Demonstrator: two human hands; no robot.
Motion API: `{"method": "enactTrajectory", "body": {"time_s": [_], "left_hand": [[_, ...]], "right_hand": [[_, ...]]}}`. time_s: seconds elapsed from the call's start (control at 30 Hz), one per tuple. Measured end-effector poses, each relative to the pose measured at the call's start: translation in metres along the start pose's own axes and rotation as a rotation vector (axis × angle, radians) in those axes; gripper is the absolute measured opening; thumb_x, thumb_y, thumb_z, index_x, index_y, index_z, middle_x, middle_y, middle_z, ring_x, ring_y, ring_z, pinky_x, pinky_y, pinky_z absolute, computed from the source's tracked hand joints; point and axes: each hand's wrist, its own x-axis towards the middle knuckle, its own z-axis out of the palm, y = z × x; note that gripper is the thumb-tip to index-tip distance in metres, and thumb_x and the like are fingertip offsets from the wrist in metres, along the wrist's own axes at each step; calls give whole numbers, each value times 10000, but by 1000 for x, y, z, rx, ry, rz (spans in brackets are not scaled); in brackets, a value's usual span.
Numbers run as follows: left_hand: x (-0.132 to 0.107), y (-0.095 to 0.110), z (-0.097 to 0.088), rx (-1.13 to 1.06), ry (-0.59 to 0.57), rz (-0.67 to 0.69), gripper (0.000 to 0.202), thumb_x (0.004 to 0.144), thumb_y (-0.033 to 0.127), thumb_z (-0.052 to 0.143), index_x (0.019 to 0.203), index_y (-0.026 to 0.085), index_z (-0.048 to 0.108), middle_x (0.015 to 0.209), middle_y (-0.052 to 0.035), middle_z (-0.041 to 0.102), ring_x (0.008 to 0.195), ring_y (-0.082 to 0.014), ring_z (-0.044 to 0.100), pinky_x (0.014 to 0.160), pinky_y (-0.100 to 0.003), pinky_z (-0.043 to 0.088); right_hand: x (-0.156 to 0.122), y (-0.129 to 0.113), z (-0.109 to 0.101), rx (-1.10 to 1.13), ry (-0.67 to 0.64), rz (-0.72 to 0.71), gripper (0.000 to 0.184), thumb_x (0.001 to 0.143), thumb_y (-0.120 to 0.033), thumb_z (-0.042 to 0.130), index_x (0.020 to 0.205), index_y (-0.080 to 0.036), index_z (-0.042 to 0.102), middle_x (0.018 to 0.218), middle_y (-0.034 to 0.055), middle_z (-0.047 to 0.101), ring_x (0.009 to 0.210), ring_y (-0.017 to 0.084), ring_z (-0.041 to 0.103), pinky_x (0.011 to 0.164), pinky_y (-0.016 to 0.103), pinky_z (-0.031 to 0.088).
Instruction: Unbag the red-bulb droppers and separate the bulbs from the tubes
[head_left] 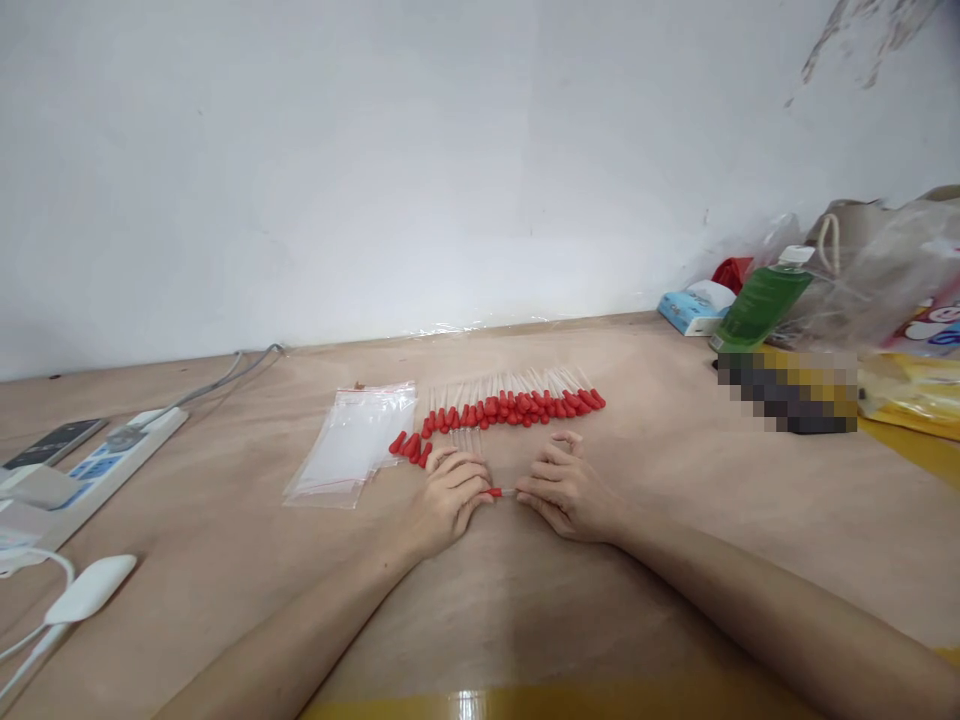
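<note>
My left hand (450,500) pinches a red rubber dropper bulb (495,492), whose neck shows past the fingertips. Facing it, my right hand (574,497) grips a thin clear dropper tube (509,492). Tube and bulb meet end to end between the hands; how deep the tube sits is too small to tell. Just beyond lies a row of droppers with red bulbs (525,405), their clear tubes pointing toward the wall. A few loose red bulbs (411,447) lie by my left hand, with several bare clear tubes (466,440) behind its fingers.
Clear zip bags (349,440) are stacked left of the droppers. Further left are a power strip (97,485), a phone (56,442) and a white cabled adapter (91,588). At the right stand a green bottle (765,300), a tissue pack (690,312) and plastic bags (877,270).
</note>
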Motion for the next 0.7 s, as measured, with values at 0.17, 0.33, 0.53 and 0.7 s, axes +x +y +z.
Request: {"method": "enactTrajectory", "body": {"time_s": [0.17, 0.33, 0.53, 0.7], "left_hand": [[-7, -9, -8, 36, 66, -25, 165, 862, 183, 440, 799, 204, 592, 828, -15, 650, 919, -170, 554, 864, -363, 344], [-16, -12, -10, 1, 132, -96, 158, 856, 231, 466, 903, 216, 616, 886, -40, 594, 836, -148, 553, 757, -287, 447], [-10, -18, -18, 16, 303, -335, 295, 865, 197, 400, 1122, 235, 541, 960, -54, 513, 867, -144, 533, 753, -280, 459], [-20, -55, -43, 113, 440, -591, 349, 824, 256, 455, 1167, 196, 450, 885, -37, 556, 768, -154, 548, 679, -282, 453]], "right_hand": [[-9, 15, -7, 19, -4, 36, 205, 853, -236, 449, 781, -206, 639, 606, -11, 557, 713, 132, 442, 857, 382, 238], [-15, 30, -9, -33, 78, 211, 218, 864, -286, 450, 939, -243, 651, 615, -10, 558, 674, 123, 466, 784, 331, 268], [-11, 23, -5, -61, 48, 245, 279, 882, -264, 407, 1091, -251, 592, 712, 7, 625, 677, 117, 525, 764, 303, 282], [-4, 19, -9, -54, 54, 254, 327, 875, -180, 360, 1142, -238, 539, 871, 36, 644, 777, 140, 545, 774, 312, 299]]}}
